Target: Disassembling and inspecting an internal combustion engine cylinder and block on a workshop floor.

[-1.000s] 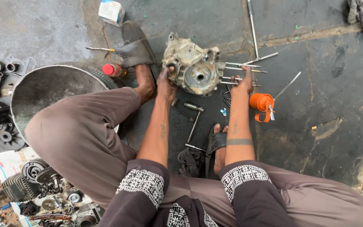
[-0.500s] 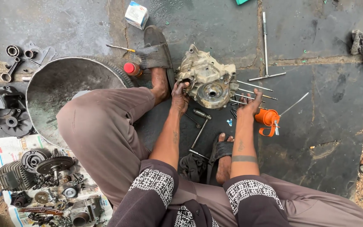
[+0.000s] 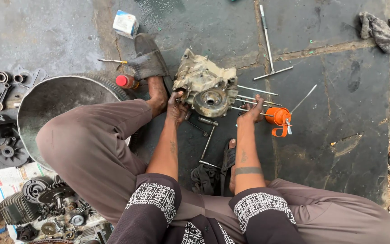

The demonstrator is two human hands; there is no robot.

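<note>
A grimy metal engine crankcase point(image 3: 206, 83) stands on the dark stone floor in front of me, with long studs point(image 3: 256, 97) sticking out to its right. My left hand point(image 3: 177, 107) grips the case at its lower left edge. My right hand point(image 3: 253, 110) rests on the studs at the case's right side, fingers curled around them. I sit with knees bent, one sandalled foot point(image 3: 152, 72) just left of the case.
An orange oil can point(image 3: 278, 121) lies right of my right hand. A T-handle wrench point(image 3: 269, 45) lies behind the case, another wrench point(image 3: 207, 142) between my legs. A large metal basin point(image 3: 59, 101), red-capped bottle point(image 3: 126, 82), small box point(image 3: 126, 23), rag point(image 3: 382, 29) and several engine parts point(image 3: 46, 203) lie around.
The view has shifted, so everything sits lower and further right in frame. My right hand has slid down along the studs; my left hand stays on the case.
</note>
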